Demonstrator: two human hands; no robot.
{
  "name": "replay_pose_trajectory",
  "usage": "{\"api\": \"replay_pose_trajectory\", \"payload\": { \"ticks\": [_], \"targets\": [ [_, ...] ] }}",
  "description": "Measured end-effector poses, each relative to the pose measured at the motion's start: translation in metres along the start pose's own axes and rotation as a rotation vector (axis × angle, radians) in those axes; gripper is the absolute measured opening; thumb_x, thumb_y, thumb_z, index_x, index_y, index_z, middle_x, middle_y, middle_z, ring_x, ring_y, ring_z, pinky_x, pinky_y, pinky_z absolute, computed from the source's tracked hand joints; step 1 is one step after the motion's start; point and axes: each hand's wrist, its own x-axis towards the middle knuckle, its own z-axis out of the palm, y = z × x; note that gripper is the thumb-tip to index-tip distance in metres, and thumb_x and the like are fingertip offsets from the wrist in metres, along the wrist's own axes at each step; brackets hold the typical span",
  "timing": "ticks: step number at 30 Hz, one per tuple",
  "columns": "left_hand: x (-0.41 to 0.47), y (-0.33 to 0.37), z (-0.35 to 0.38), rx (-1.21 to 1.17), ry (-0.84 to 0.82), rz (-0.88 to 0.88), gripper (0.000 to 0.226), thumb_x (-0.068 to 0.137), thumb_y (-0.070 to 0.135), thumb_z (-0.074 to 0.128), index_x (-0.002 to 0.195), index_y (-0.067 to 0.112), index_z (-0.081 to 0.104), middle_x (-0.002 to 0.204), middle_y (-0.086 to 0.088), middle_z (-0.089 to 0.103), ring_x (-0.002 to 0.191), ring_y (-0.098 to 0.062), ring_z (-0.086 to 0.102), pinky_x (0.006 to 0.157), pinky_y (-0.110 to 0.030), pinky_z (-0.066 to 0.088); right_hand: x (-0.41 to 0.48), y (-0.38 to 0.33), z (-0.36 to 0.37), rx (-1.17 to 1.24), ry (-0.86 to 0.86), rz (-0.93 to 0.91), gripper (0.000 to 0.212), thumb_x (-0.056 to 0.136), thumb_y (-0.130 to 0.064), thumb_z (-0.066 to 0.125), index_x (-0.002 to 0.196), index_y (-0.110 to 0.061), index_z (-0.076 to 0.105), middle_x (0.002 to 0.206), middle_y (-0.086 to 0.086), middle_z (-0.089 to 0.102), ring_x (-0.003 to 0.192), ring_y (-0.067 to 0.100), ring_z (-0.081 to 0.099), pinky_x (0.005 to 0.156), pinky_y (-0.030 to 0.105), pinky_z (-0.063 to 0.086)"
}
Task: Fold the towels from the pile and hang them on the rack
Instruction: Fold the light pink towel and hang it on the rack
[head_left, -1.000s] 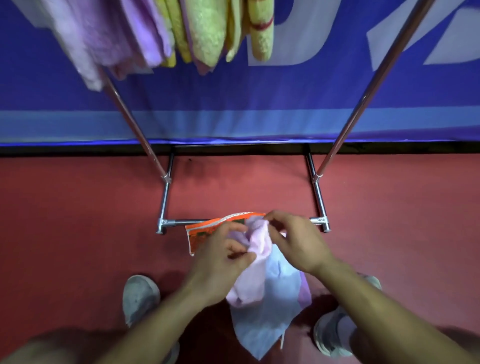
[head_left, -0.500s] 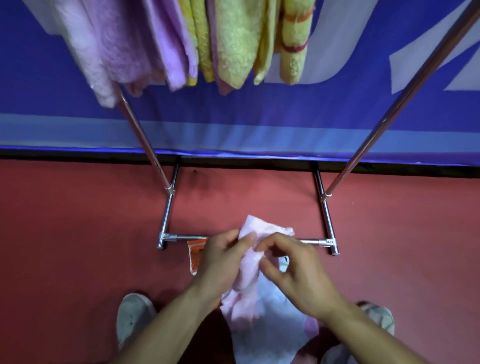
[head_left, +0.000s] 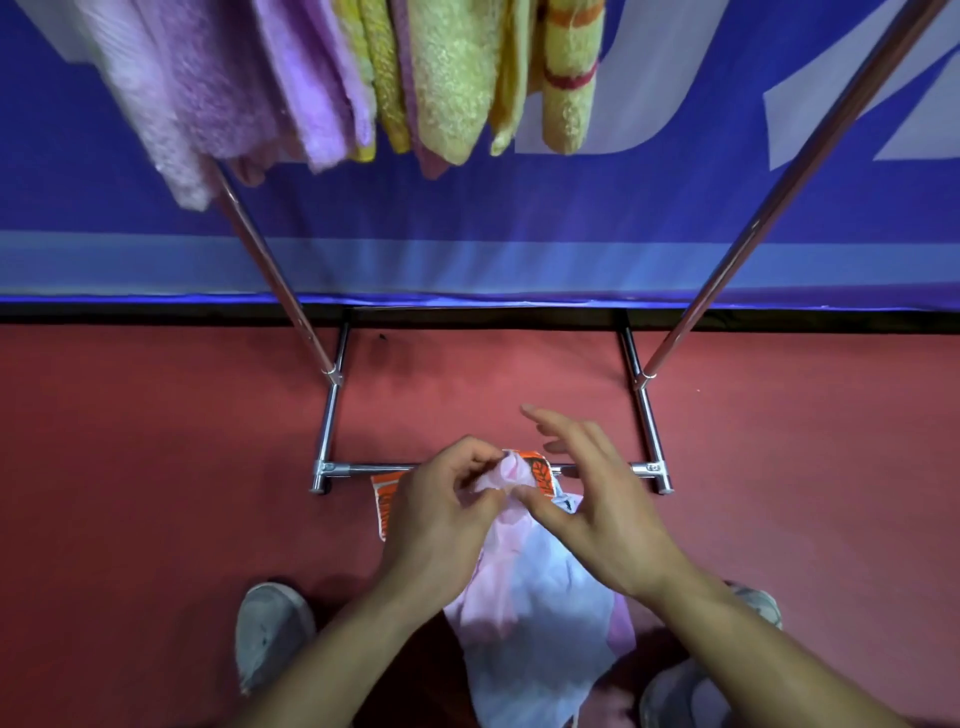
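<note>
A pale pink and white towel (head_left: 524, 597) hangs down between my arms. My left hand (head_left: 441, 514) pinches its top edge. My right hand (head_left: 592, 509) touches the same edge with thumb and forefinger, its other fingers spread upward. An orange printed cloth (head_left: 385, 501) shows behind the hands, close to the rack's front floor bar. Above, several folded pink towels (head_left: 208, 88) and yellow towels (head_left: 452, 78) hang from the rack's top, which is out of view. The chrome rack (head_left: 327, 431) stands just in front of me.
Two slanted rack poles (head_left: 779, 208) rise left and right. A blue banner (head_left: 623, 223) covers the wall behind. The floor is red carpet (head_left: 130, 493). My grey shoes (head_left: 270, 634) are at the bottom, either side of the hanging towel.
The view has tilted up, showing more of the hung towels. My hands shifted along the pink towel's top edge, and the fingers of my right hand opened out while its thumb and forefinger stayed on the cloth.
</note>
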Motion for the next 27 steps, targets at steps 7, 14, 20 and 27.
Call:
{"api": "replay_pose_trajectory", "payload": {
  "ticks": [7,14,20,27],
  "targets": [
    [-0.004,0.003,0.0,0.123,0.013,0.037,0.021,0.072,0.044,0.061,0.087,0.031,0.069,0.074,0.011,0.072,0.072,-0.014,0.066,0.07,-0.036,0.053,0.0,0.005,0.001,-0.162,-0.03,0.026,0.021,0.085,-0.046,0.065,0.101,-0.033,0.064,0.119,-0.017,0.054,0.114,0.011,0.056,0.088,0.039,0.051],
    [-0.002,0.002,-0.005,0.252,0.057,0.106,0.035,0.076,0.013,0.076,0.098,0.04,0.074,0.081,0.023,0.065,0.076,0.003,0.061,0.064,-0.01,0.042,0.002,0.006,-0.007,-0.221,-0.016,0.041,0.021,0.076,-0.05,0.053,0.082,-0.03,0.057,0.097,-0.016,0.065,0.097,0.015,0.057,0.08,0.042,0.052],
    [0.002,-0.011,-0.016,0.623,-0.04,0.187,0.009,0.081,0.031,0.074,0.085,0.027,0.067,0.076,0.01,0.049,0.068,-0.006,0.053,0.063,-0.034,0.047,0.006,0.007,-0.025,-0.053,0.127,0.135,0.011,0.086,-0.027,0.068,0.083,-0.024,0.059,0.075,-0.011,0.068,0.069,0.008,0.063,0.067,0.038,0.052],
    [0.009,-0.032,-0.036,0.852,-0.069,0.244,0.017,0.078,0.036,0.07,0.092,0.031,0.063,0.101,0.014,0.063,0.098,-0.019,0.058,0.082,-0.037,0.043,0.007,0.016,-0.04,0.141,0.166,0.174,0.019,0.086,-0.004,0.067,0.086,-0.02,0.056,0.067,0.004,0.065,0.057,0.016,0.052,0.057,0.034,0.045]
  ]
}}
